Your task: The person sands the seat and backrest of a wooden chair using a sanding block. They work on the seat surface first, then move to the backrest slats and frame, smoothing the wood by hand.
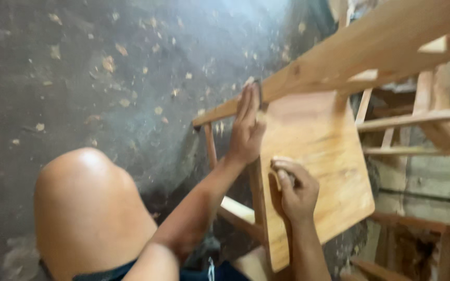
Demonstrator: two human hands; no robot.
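A wooden chair lies tipped on its side, its flat seat panel (pixel 321 156) facing me. My left hand (pixel 246 130) rests flat against the seat's upper left edge, fingers stretched up to the long wooden rail (pixel 339 57). My right hand (pixel 297 190) is closed on a small pale piece, apparently sandpaper (pixel 276 165), pressed against the seat near its left edge. The piece is mostly hidden by my fingers.
My bare knee (pixel 87 208) is at lower left. The dark floor (pixel 105 67) is littered with wood shavings. More wooden chair frames (pixel 423 119) stand at right, and other rails (pixel 240 213) run below the seat.
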